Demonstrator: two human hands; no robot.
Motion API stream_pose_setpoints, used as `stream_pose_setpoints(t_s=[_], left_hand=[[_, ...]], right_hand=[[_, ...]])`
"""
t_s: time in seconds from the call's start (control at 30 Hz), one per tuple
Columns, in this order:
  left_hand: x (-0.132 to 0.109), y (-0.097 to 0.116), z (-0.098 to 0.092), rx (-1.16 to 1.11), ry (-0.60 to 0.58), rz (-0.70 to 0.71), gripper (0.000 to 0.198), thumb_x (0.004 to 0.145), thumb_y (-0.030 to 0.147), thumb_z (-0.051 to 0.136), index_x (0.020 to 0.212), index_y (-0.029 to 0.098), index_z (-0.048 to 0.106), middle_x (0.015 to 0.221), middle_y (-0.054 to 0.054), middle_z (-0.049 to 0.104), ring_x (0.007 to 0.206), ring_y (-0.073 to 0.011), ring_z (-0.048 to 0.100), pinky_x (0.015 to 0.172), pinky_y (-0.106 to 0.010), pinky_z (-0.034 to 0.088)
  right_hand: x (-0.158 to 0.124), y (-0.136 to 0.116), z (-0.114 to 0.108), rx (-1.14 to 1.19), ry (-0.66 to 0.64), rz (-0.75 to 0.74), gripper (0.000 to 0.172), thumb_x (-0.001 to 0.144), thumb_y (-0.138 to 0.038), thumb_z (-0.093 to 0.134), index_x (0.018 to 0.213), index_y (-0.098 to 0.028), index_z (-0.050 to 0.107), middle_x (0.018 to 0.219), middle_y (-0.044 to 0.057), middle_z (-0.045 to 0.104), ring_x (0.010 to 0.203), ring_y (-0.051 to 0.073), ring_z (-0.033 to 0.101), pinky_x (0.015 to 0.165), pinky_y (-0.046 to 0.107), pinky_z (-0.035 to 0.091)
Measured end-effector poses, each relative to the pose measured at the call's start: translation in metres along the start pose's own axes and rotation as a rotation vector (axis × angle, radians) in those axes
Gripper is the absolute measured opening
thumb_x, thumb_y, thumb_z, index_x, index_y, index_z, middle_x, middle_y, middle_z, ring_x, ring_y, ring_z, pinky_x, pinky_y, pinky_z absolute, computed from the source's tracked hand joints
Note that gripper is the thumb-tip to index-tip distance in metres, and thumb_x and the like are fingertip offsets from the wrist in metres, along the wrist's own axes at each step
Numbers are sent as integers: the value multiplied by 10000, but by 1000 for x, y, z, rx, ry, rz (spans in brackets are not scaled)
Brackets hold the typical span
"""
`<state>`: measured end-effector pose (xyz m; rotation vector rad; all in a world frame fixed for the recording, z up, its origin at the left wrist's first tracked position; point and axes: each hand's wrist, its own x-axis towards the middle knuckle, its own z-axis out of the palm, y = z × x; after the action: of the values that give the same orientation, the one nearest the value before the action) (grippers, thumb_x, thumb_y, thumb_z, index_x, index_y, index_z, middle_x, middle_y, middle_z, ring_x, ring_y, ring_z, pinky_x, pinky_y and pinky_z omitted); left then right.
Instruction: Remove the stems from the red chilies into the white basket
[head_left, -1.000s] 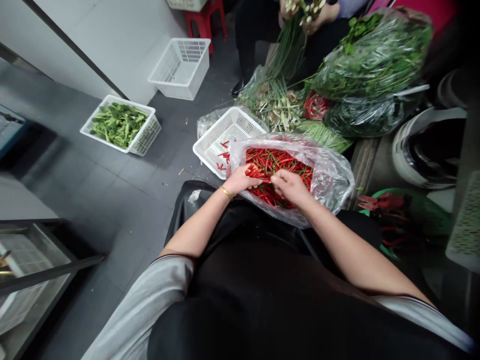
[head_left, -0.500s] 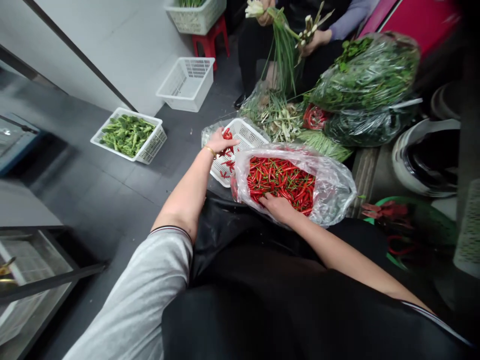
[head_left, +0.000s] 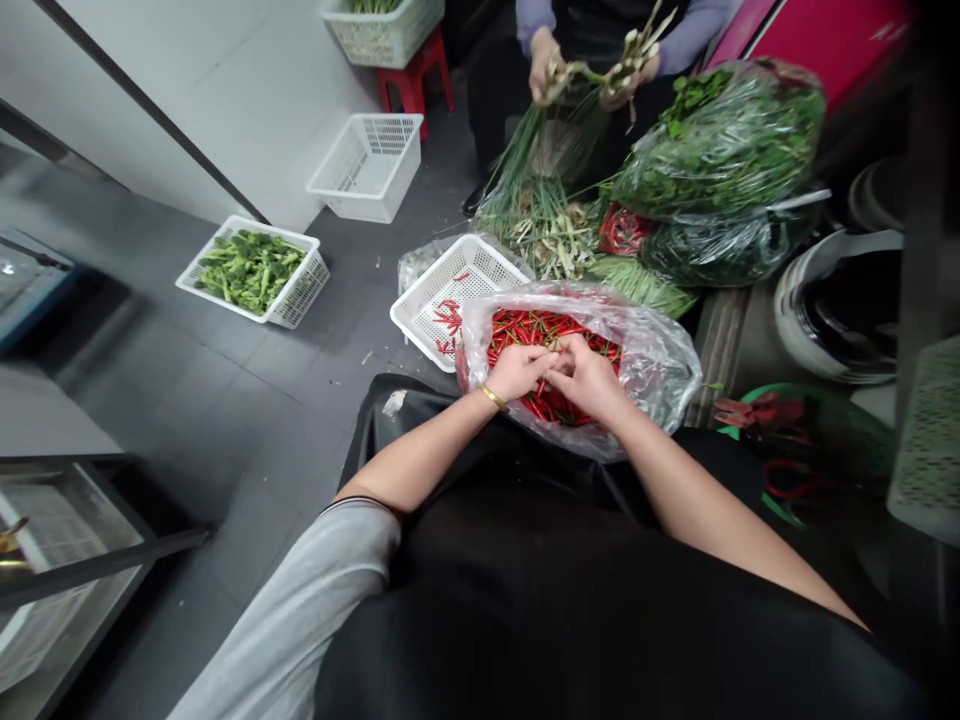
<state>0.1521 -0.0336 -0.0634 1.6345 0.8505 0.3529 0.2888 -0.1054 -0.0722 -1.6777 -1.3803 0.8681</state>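
Note:
A clear plastic bag full of red chilli peppers with green stems lies open before my knees. Over the peppers my left hand, with a gold bracelet at its wrist, meets my right hand. The fingertips of both are pinched together around a chilli pepper, which they mostly hide. Just left of the bag, a white perforated basket holds a small scatter of red chilli peppers on its bottom.
Across from me a person's hands hold green stalks over a heap of trimmings. Bagged leafy greens lie to the right. Leftward stand a basket of green vegetables and another white basket. A green basin sits at right.
My left hand has come back from the white basket to the bag and joined my right hand. Chilli peppers it held now lie in the basket. The other person's hands have moved closer together.

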Motion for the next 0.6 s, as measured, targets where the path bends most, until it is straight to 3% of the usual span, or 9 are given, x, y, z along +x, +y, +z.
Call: stream_pose_setpoints(t_s=[0.17,0.27,0.37,0.4,0.47,0.6], left_hand=[[-3,9,-8,242,-130,103,244,896,265,465,710,143,568,580,26,593,505,-68,548,547,-178,409],[-16,23,-12,369,-185,198,207,906,267,459,777,164,585,613,28,603,535,-71,559,595,-183,422],[-27,34,-14,333,-194,276,200,908,289,468,779,167,560,644,14,605,577,-77,569,642,-194,440],[-28,34,-17,263,-207,282,199,908,304,470,790,164,550,667,6,612,591,-78,576,648,-197,449],[-27,30,-25,62,-201,234,204,910,333,457,823,161,526,707,-8,618,596,-78,580,626,-204,463],[-7,1,-45,-181,39,18,122,874,256,427,811,168,482,620,34,525,465,-56,463,511,-194,425]], right_hand=[[-1,-15,-25,48,-236,-64,295,828,-496,563,886,-207,540,663,-4,654,582,155,607,600,270,469],[6,-9,-25,106,-123,-56,327,858,-505,514,719,-208,503,537,-19,584,479,130,544,528,247,437],[13,13,-12,155,81,136,354,884,-509,432,696,-212,474,471,-32,520,395,125,479,443,239,396],[14,20,-6,99,107,184,353,893,-499,410,716,-206,495,490,-22,538,406,132,494,445,243,403],[12,32,9,-167,35,142,313,905,-447,422,838,-184,579,652,29,645,547,157,594,539,259,457],[10,31,40,-847,-294,-8,335,913,-402,474,1127,-179,606,1048,129,678,876,222,654,713,299,473]])
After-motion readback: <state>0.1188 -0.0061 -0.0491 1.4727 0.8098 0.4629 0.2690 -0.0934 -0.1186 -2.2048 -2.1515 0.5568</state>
